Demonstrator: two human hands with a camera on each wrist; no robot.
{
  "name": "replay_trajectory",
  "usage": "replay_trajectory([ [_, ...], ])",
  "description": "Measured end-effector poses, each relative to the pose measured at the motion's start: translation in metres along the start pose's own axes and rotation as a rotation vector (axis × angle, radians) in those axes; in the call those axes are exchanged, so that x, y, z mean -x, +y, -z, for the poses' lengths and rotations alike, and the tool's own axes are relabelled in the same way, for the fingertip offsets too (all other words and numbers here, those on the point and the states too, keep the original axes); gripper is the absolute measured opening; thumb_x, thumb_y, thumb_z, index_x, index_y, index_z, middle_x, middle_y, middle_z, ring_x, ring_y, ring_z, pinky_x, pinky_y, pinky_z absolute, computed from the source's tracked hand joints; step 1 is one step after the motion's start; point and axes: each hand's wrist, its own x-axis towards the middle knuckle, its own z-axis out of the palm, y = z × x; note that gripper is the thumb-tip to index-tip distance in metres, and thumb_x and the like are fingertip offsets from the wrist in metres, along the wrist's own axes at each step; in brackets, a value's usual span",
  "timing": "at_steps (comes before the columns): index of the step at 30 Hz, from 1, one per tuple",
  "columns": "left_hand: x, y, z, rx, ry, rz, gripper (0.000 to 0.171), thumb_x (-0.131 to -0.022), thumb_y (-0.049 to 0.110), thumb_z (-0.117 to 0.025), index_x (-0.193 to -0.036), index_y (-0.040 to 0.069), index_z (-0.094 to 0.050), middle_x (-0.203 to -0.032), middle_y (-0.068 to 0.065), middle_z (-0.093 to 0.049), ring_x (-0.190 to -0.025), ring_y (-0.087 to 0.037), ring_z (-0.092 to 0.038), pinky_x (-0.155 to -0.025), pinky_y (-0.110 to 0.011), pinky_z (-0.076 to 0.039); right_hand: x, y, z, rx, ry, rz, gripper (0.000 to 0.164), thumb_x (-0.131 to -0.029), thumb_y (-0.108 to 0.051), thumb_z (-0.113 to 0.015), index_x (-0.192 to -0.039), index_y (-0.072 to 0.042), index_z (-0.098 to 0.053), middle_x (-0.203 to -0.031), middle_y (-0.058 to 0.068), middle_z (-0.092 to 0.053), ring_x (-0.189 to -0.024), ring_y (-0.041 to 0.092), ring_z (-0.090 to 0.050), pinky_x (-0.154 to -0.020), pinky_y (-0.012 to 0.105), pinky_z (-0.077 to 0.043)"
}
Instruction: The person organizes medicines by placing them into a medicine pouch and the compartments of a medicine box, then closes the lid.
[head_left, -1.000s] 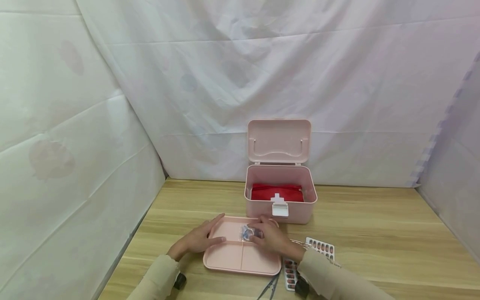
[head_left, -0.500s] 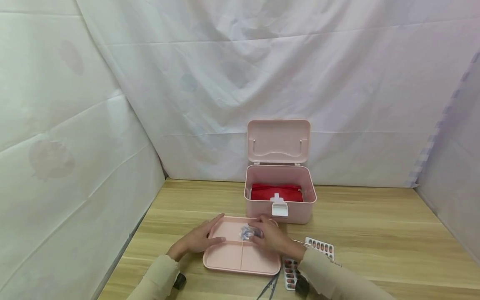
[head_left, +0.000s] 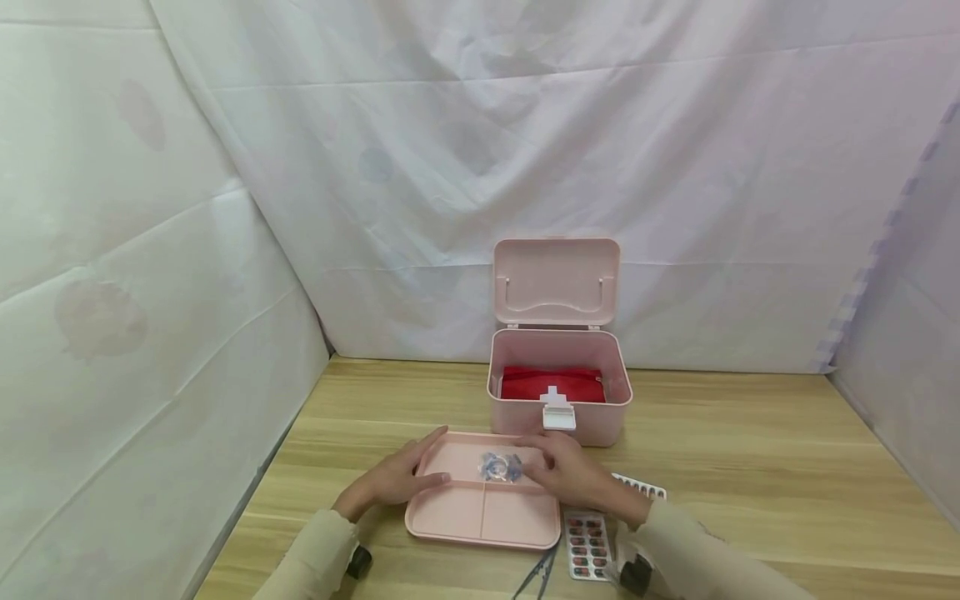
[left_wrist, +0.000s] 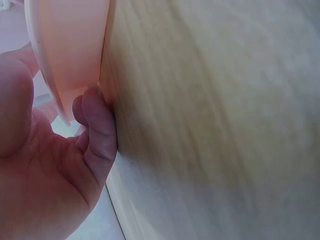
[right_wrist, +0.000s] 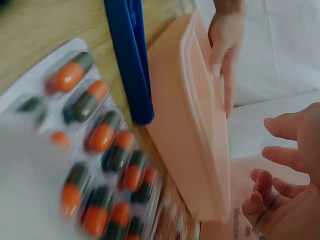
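My left hand (head_left: 390,479) grips the left end of a shallow pink divided tray (head_left: 446,515), thumb over the rim. In the left wrist view, its curled fingers (left_wrist: 97,125) lie against the tray's outer wall, low by the tabletop. A small clear packet with a ring shape and blue parts (head_left: 500,467) lies in the tray's long back compartment. Just right of the packet, over the tray's right end, my right hand (head_left: 573,475) has its fingers loosely bent and spread, holding nothing. Both front compartments of the tray show bare pink plastic.
Behind the tray stands an open pink box (head_left: 600,423) with a red pouch (head_left: 555,384) inside. Blue tweezers (right_wrist: 131,65) and a capsule blister pack (head_left: 587,546) lie by the tray's front right corner. Another blister pack (head_left: 642,486) is partly behind the right forearm.
My right hand has let go of the clear packet and drawn back to the right, leaving it in the tray. More of the near blister pack shows. The left hand stays put.
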Motion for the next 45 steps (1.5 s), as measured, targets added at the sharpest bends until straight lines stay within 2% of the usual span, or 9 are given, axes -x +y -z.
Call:
replay_trajectory([
  [4,0.0,0.0,0.0,-0.003,0.002,0.0,0.081,-0.092,0.052,-0.064,-0.158,0.028,-0.025,-0.111,-0.012,-0.052,-0.094,-0.023,-0.053,-0.092,-0.057,-0.045,0.013,0.008,0.011,-0.014,0.001,0.027,0.037,-0.095,-0.025,-0.068,-0.129,-0.011,-0.065,-0.092,0.004,-0.061,-0.075,0.01,-0.05,-0.064,0.022,-0.044],
  [7,0.0,0.0,0.001,-0.011,0.005,0.0,0.081,-0.092,0.051,-0.064,-0.158,0.028,-0.025,-0.112,-0.013,-0.053,-0.095,-0.024,-0.053,-0.092,-0.057,-0.045,0.021,0.015,0.019,-0.054,0.0,0.047,0.036,-0.095,-0.025,-0.068,-0.128,-0.012,-0.065,-0.101,0.002,-0.063,-0.076,0.008,-0.051,-0.066,0.022,-0.046],
  [13,-0.001,0.0,0.0,-0.018,0.004,-0.007,0.08,-0.092,0.052,-0.064,-0.158,0.027,-0.025,-0.111,-0.012,-0.053,-0.094,-0.022,-0.053,-0.091,-0.056,-0.046,0.042,0.031,0.041,-0.08,-0.004,-0.003,0.028,-0.094,-0.025,-0.07,-0.119,-0.015,-0.069,-0.092,-0.007,-0.061,-0.073,0.006,-0.051,-0.062,0.021,-0.046],
  [18,-0.002,-0.002,-0.002,-0.02,-0.002,-0.006,0.081,-0.092,0.052,-0.064,-0.158,0.027,-0.024,-0.109,-0.011,-0.052,-0.091,-0.021,-0.052,-0.088,-0.052,-0.046,0.061,0.045,0.059,-0.054,0.015,-0.026,0.026,-0.094,-0.021,-0.068,-0.116,-0.008,-0.07,-0.091,-0.005,-0.065,-0.072,0.005,-0.052,-0.06,0.022,-0.046],
  [22,-0.002,-0.003,-0.002,-0.013,-0.007,-0.005,0.082,-0.092,0.051,-0.064,-0.159,0.026,-0.023,-0.105,-0.01,-0.051,-0.086,-0.021,-0.051,-0.083,-0.047,-0.046,0.073,0.054,0.072,-0.053,0.044,-0.025,0.024,-0.095,-0.016,-0.067,-0.117,-0.008,-0.069,-0.089,-0.004,-0.066,-0.072,0.005,-0.053,-0.059,0.023,-0.048],
  [28,0.0,-0.001,-0.001,-0.018,0.002,-0.005,0.08,-0.093,0.051,-0.064,-0.158,0.027,-0.024,-0.112,-0.013,-0.053,-0.093,-0.022,-0.053,-0.089,-0.054,-0.046,0.085,0.068,0.087,-0.054,0.07,-0.036,0.026,-0.096,-0.015,-0.065,-0.119,-0.005,-0.068,-0.092,-0.001,-0.066,-0.075,0.007,-0.056,-0.062,0.024,-0.05],
  [33,0.0,0.0,-0.001,-0.02,0.002,-0.003,0.08,-0.093,0.051,-0.064,-0.158,0.028,-0.025,-0.112,-0.013,-0.053,-0.094,-0.023,-0.053,-0.09,-0.055,-0.046,0.09,0.083,0.089,-0.066,0.055,-0.071,0.027,-0.095,-0.011,-0.065,-0.119,0.0,-0.066,-0.095,0.006,-0.067,-0.078,0.006,-0.057,-0.065,0.024,-0.051],
  [40,-0.001,-0.001,-0.001,-0.015,0.005,0.0,0.08,-0.092,0.052,-0.064,-0.158,0.028,-0.026,-0.124,-0.018,-0.053,-0.105,-0.028,-0.054,-0.097,-0.061,-0.043,0.091,0.095,0.079,-0.067,0.033,-0.131,0.031,-0.092,-0.017,-0.07,-0.117,0.0,-0.067,-0.093,-0.001,-0.067,-0.079,0.003,-0.057,-0.067,0.023,-0.052],
  [45,-0.001,-0.002,-0.001,-0.024,0.017,-0.007,0.08,-0.092,0.053,-0.064,-0.158,0.028,-0.026,-0.132,-0.022,-0.051,-0.113,-0.033,-0.054,-0.099,-0.064,-0.041,0.084,0.096,0.065,-0.106,-0.001,-0.119,0.035,-0.091,-0.024,-0.072,-0.118,-0.001,-0.067,-0.099,0.002,-0.07,-0.083,0.004,-0.059,-0.07,0.023,-0.052],
])
